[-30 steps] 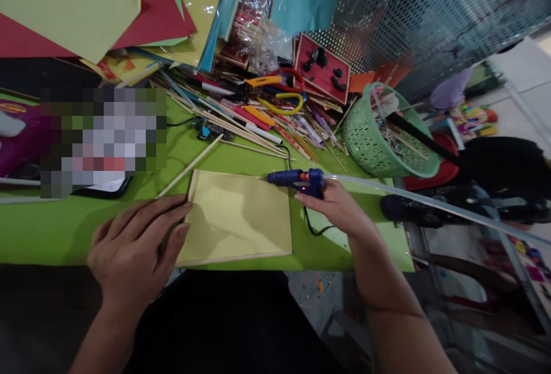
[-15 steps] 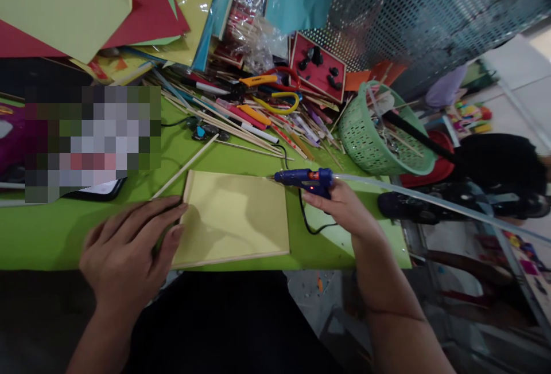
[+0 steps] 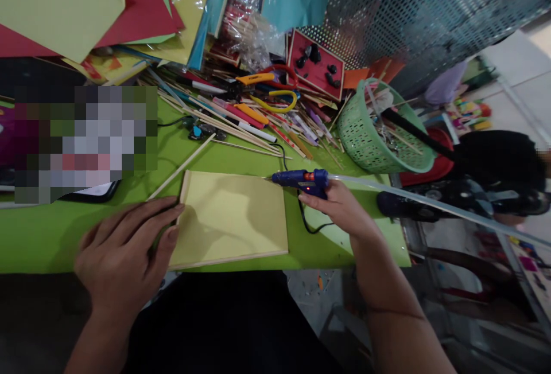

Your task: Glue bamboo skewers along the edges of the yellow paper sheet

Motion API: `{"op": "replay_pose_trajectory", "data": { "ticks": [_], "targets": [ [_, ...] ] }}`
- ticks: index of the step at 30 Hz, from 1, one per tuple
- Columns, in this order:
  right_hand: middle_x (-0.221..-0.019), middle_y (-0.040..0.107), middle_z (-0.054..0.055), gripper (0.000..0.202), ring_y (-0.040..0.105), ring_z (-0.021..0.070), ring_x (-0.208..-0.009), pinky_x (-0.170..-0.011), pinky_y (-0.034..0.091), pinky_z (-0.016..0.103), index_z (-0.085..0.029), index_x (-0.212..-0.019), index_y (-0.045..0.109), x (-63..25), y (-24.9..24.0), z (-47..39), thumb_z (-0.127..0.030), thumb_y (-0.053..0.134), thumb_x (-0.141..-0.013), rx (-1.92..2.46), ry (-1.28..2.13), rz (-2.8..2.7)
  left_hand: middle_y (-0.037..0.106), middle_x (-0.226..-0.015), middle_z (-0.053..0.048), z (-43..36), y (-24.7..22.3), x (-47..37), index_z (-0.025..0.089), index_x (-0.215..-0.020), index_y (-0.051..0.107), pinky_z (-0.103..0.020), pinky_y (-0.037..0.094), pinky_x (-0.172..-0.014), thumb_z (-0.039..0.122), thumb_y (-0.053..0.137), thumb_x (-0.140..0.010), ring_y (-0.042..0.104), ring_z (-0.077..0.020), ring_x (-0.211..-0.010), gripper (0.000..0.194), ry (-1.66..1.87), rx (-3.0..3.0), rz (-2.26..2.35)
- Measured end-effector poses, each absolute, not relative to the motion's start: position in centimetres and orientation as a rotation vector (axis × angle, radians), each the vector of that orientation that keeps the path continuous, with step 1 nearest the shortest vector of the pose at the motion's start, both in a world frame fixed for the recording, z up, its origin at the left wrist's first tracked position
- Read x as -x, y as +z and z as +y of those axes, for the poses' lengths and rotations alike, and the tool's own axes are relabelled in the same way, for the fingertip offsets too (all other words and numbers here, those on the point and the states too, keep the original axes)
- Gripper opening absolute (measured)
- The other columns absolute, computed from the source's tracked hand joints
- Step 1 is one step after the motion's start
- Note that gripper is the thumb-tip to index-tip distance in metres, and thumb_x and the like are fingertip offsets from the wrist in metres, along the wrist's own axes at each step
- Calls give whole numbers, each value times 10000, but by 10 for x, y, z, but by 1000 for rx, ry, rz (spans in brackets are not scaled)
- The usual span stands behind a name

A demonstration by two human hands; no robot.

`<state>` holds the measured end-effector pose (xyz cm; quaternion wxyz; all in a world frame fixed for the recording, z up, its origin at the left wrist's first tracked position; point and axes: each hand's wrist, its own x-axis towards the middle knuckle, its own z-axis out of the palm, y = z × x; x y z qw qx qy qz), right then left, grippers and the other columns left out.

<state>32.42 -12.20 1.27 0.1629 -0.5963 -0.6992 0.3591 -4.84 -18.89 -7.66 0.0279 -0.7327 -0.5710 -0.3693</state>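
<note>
A pale yellow rectangular card (image 3: 232,219) lies flat on the green table, with thin wooden strips along its left and front edges. My left hand (image 3: 129,248) rests at the card's left edge, fingers stretched out and fingertips touching the strip there. In my right hand (image 3: 348,210) is a blue hot glue gun (image 3: 297,179), its small light glowing red. The gun's nozzle points left, at the card's far edge near the back right corner. A long clear glue stick (image 3: 408,195) runs out of the gun's back to the right. A loose bamboo stick (image 3: 183,164) slants behind my left fingers.
Scissors (image 3: 275,103), pens and many sticks are heaped at the back. A green plastic basket (image 3: 365,133) stands at the right rear, near a red board (image 3: 318,55) with black stones. Coloured paper (image 3: 142,12) lies back left. The gun's black cord (image 3: 303,219) loops beside the card.
The glue gun's nozzle has moved very slightly left along the card's far edge. The whole view has shifted a little; my left hand keeps its place at the card's left edge.
</note>
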Motion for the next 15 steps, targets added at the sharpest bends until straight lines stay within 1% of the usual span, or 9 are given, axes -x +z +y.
{"op": "replay_pose_trajectory", "data": {
  "ticks": [3, 9, 15],
  "targets": [
    [-1046, 779, 39, 342, 698, 303, -982, -920, 537, 467, -264, -1135, 772, -324, 13, -123, -520, 720, -915, 1709, 1014, -2001, 810, -1175, -22, -189, -77, 48, 310, -1180, 762, -429, 455, -862, 322, 624, -972, 732, -301, -1045, 250, -1132, 2258, -1775],
    [-1013, 777, 50, 344, 694, 290, -955, -887, 540, 436, -225, -1119, 769, -318, 16, -122, -503, 710, -924, 1706, 1015, -1999, 806, -1188, -31, -189, -74, 48, 299, -1176, 765, -428, 440, -821, 318, 616, -980, 734, -303, -1028, 247, -1118, 2263, -1785],
    [-1007, 779, 47, 313, 696, 289, -926, -870, 535, 432, -231, -1095, 776, -324, 18, -124, -485, 709, -925, 1744, 959, -2034, 810, -1172, -36, -188, -73, 47, 290, -1177, 767, -427, 434, -815, 312, 617, -984, 729, -304, -1023, 245, -1129, 2254, -1762]
  ]
}}
